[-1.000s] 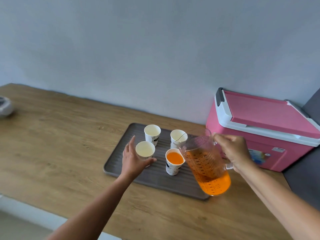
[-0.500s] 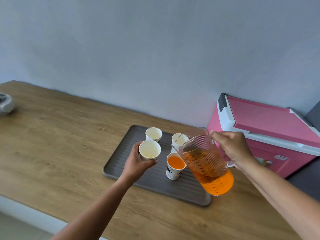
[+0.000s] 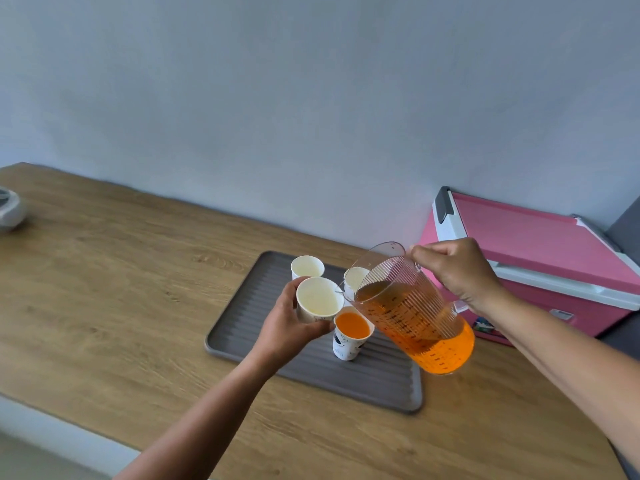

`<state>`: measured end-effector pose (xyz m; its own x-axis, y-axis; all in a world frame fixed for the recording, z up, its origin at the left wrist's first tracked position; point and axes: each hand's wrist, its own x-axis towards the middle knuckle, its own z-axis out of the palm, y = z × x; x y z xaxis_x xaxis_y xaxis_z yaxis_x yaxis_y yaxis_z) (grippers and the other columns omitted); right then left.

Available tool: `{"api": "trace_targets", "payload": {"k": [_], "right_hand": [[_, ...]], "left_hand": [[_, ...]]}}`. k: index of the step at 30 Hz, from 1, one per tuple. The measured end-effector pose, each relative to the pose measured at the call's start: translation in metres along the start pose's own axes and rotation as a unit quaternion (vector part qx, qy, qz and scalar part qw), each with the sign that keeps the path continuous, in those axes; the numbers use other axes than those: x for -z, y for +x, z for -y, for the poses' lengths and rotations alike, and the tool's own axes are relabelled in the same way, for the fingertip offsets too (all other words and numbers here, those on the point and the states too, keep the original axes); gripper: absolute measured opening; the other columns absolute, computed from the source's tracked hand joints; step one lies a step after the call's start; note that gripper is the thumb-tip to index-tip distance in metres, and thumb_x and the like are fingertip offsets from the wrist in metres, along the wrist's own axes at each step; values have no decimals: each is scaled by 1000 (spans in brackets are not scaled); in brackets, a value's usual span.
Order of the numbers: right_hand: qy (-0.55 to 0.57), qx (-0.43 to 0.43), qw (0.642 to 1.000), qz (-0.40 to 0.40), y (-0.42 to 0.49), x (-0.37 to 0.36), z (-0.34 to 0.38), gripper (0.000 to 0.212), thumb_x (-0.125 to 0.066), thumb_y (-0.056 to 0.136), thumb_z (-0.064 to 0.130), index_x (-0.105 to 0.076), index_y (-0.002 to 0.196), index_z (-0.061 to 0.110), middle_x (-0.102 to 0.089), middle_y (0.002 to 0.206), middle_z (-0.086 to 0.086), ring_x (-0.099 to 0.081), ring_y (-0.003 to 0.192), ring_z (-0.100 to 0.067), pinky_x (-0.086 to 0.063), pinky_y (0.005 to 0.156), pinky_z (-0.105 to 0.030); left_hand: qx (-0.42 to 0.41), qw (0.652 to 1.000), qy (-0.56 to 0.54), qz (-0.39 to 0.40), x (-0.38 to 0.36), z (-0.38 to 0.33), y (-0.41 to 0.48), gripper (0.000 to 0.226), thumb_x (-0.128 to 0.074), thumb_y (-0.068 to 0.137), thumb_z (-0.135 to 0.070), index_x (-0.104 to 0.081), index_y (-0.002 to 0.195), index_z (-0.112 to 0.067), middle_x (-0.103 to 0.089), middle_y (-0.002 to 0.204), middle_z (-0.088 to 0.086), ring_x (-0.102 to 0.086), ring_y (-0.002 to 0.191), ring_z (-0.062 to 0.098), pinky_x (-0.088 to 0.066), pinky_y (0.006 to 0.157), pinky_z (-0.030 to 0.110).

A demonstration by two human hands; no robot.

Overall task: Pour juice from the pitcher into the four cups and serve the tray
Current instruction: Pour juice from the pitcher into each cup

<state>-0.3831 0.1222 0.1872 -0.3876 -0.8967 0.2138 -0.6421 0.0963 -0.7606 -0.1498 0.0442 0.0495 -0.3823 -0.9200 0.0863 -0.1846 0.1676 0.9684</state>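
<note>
My left hand (image 3: 285,329) holds an empty white paper cup (image 3: 318,299), lifted above the grey ribbed tray (image 3: 242,317). My right hand (image 3: 457,271) grips the handle of a clear ribbed pitcher (image 3: 412,306) of orange juice, tilted with its spout right beside the held cup's rim. No juice is falling. A cup filled with orange juice (image 3: 351,332) stands on the tray just below. Two empty cups remain at the tray's back, one on the left (image 3: 306,266) and one (image 3: 355,277) partly hidden behind the pitcher.
The tray lies on a wooden counter (image 3: 121,289) against a pale wall. A pink cooler box (image 3: 540,258) with a white rim sits at the right, close behind the pitcher. A white object (image 3: 10,211) shows at the far left edge.
My left hand closed on the front-left cup and raised it off the tray. The pitcher rose and tipped further, bringing its spout to the cup's rim.
</note>
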Motion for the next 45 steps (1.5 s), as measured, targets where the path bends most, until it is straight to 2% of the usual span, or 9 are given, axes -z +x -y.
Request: {"api": "trace_targets", "payload": {"k": [2,5,7,11,15,22,34,38,45], "right_hand": [[-15,13,1000,4,3,-1,-1,37,-70,89,30,-77,75,-3,-67,51,10,-70,62,-9,-54,72,-35],[-28,20,999,14,4,-3,1,32,-70,87,34,-80,71,8,-78,81,2,-72,92,-31,-54,86,-46],[-39,25,999,26,3,-4,3,26,-71,86,36,-77,64,23,-77,78,4,-72,91,-30,-55,86,-47],[-57,26,997,37,4,-5,6,24,-71,85,39,-76,65,27,-77,80,6,-72,88,-24,-56,86,-46],[-72,26,996,46,5,-6,8,26,-69,86,39,-80,73,19,-74,79,11,-71,85,-18,-56,84,-44],[-97,45,993,52,8,-8,8,43,-66,86,44,-79,78,4,-77,81,-7,-72,84,-26,-56,82,-42],[-114,37,991,59,9,-7,8,31,-65,88,44,-79,71,20,-72,74,14,-69,79,-9,-51,73,-30],[-115,31,991,54,9,-7,6,30,-67,85,45,-79,71,22,-74,76,13,-70,80,-10,-55,79,-36],[-124,40,990,61,8,-7,9,32,-65,87,45,-80,75,20,-70,76,17,-69,80,-10,-57,81,-39]], "left_hand": [[-1,1000,4,2,-1,0,-1,70,-87,66,-16,-45,112,-49,-62,112,-20,-55,100,-15,-42,77,2],[-2,1000,8,2,-1,0,-3,70,-87,66,-17,-46,115,-46,-61,112,-23,-54,100,-16,-42,78,3],[-2,1000,10,3,-2,2,-4,72,-87,66,-17,-46,118,-45,-61,113,-23,-54,102,-14,-42,79,6],[2,1000,8,4,-1,2,-6,74,-87,66,-18,-47,124,-39,-61,114,-22,-54,103,-14,-43,81,8],[6,1000,5,5,0,2,-9,75,-88,65,-20,-47,125,-38,-61,115,-21,-53,102,-16,-44,81,11],[12,1000,5,9,1,2,-10,75,-87,66,-21,-45,126,-38,-60,115,-21,-53,105,-12,-43,80,11],[19,1000,18,11,3,12,-11,76,-87,66,-24,-42,125,-40,-58,112,-24,-53,105,-8,-44,80,16],[25,999,21,8,2,16,-12,74,-87,66,-23,-43,123,-43,-58,110,-26,-51,100,-18,-48,86,21],[27,999,18,11,1,21,-12,75,-87,66,-23,-44,124,-42,-59,112,-22,-53,102,-11,-47,85,21]]}}
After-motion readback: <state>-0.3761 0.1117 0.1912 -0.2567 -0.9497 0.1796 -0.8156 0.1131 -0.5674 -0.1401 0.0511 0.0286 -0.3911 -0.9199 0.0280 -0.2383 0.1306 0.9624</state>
